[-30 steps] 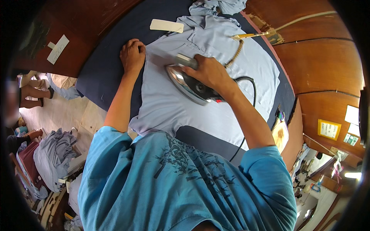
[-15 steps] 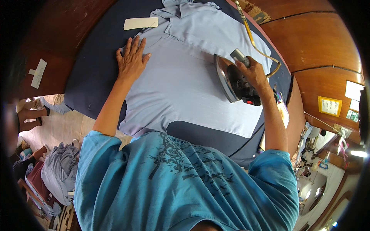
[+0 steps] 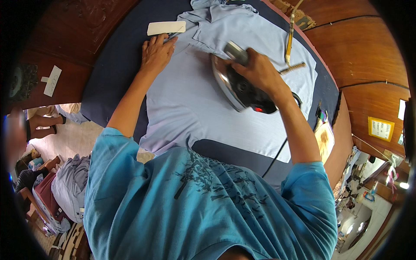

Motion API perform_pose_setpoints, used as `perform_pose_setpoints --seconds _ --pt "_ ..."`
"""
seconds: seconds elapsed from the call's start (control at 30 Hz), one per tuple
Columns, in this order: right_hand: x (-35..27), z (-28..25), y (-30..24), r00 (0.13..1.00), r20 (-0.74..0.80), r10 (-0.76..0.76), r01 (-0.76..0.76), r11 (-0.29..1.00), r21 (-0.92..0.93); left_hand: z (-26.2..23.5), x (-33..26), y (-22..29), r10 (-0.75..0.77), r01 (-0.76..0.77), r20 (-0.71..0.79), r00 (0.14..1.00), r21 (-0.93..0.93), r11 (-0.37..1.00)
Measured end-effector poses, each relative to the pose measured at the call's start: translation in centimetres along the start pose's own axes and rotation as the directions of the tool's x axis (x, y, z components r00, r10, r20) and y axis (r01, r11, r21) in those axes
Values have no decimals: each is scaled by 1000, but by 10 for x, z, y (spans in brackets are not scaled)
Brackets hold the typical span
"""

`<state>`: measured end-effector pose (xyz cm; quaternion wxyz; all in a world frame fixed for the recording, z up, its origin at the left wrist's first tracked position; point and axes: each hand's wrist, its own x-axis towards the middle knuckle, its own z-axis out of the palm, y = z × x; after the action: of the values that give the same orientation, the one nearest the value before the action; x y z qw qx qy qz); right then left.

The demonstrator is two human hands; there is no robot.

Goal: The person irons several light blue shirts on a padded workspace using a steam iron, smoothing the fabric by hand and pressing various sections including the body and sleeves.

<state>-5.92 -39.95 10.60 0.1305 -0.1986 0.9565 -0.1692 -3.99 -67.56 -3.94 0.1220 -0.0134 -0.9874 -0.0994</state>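
Observation:
A light blue shirt lies spread on a dark blue padded surface, with some folds near its sleeve. My right hand is wrapped round the handle of a clothes iron, blurred by motion. The iron's black and silver body sits over the middle of the shirt, and a red light glows at its heel. At the shirt's far left edge rests my left hand, its fingers bent and somewhat apart on the cloth. Just beyond those fingertips lies a pale card.
A yellowish hose hangs at the far right, and a dark cord runs beside my right forearm. Wooden panels stand on the right. Grey clothes are heaped at lower left. Another person's legs show at the left.
The iron has moved left across the shirt in my right hand. My left hand has shifted slightly toward the card, and its fingers, stretched flat before, are now bent.

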Motion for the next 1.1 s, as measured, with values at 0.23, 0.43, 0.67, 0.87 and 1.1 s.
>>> perform_pose_setpoints --seconds 0.23,0.43,0.67,0.87,1.1 --pt "76 38 -53 993 -75 -86 86 996 -8 21 2 -8 -99 107 -81 992 112 988" --pt "89 46 -68 999 -34 9 -10 1000 -29 17 3 -9 -233 233 10 972 -12 972" --pt "84 49 -65 995 -97 -27 28 1000 12 8 57 -26 -210 172 -117 971 -271 947" --pt "82 45 -66 999 -48 -11 12 1000 26 25 147 -15 -225 246 258 939 -49 968" --pt "92 55 -64 992 -119 33 -17 990 138 73 184 -57 -112 172 218 969 -282 944"
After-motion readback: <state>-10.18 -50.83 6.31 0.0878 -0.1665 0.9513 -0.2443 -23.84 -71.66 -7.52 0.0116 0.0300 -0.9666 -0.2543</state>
